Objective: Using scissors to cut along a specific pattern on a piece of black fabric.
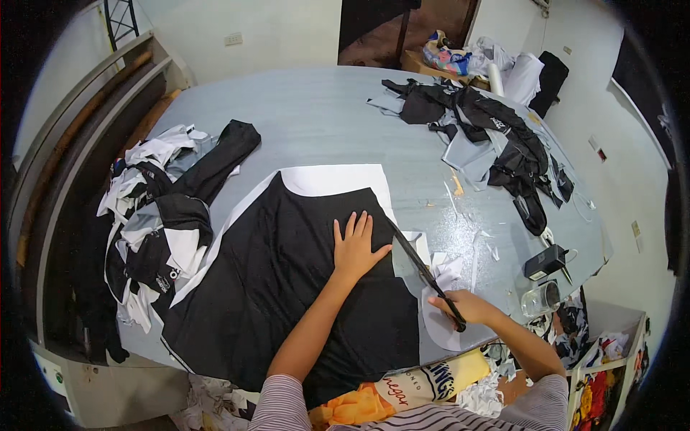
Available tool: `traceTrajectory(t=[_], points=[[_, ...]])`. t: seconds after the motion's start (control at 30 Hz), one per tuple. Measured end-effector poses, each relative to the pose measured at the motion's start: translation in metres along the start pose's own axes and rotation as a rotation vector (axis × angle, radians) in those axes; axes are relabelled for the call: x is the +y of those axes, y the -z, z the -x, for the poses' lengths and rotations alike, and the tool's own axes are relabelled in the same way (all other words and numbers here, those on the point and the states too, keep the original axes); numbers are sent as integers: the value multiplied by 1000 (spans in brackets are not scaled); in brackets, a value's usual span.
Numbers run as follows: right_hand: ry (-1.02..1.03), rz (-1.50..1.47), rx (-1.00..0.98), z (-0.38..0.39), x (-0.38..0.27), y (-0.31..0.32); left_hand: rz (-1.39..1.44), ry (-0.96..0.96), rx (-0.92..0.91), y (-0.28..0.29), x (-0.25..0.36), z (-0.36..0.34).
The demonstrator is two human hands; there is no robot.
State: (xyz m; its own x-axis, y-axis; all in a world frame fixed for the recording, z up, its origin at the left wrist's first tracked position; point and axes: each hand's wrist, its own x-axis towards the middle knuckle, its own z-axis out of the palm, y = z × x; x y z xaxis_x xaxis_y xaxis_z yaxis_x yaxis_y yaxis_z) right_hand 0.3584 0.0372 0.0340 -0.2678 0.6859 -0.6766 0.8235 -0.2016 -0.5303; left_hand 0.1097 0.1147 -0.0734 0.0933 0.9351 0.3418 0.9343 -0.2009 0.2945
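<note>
A large piece of black fabric (pixel 248 287) lies over the near part of the table, on top of a white sheet (pixel 334 179) that shows beyond its far and left edges. My left hand (pixel 354 248) rests flat on the fabric with its fingers spread. Long dark scissors (pixel 415 256) are in my right hand (pixel 467 307), fingers wrapped round the handles. Their blades point away and to the left, along the right edge of the black fabric and the white sheet. White scraps (pixel 445 271) lie beside the blades.
Heaped black, white and grey garments (pixel 165 223) lie at the left; another dark garment pile (pixel 496 129) sits far right. A black box (pixel 545 262) and a glass jar (pixel 539 298) stand near the right edge. Printed orange-and-yellow material (pixel 402 388) shows below the near edge.
</note>
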Motion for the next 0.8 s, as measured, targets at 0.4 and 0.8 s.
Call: traceTrajectory(t=[0.4,0.8], points=[[22,-33,-139,-10,-5,4,17,5,-7,0,0,-1],[40,-27,-31,-14,-18,1,23,-14,29,-1,-1,0]])
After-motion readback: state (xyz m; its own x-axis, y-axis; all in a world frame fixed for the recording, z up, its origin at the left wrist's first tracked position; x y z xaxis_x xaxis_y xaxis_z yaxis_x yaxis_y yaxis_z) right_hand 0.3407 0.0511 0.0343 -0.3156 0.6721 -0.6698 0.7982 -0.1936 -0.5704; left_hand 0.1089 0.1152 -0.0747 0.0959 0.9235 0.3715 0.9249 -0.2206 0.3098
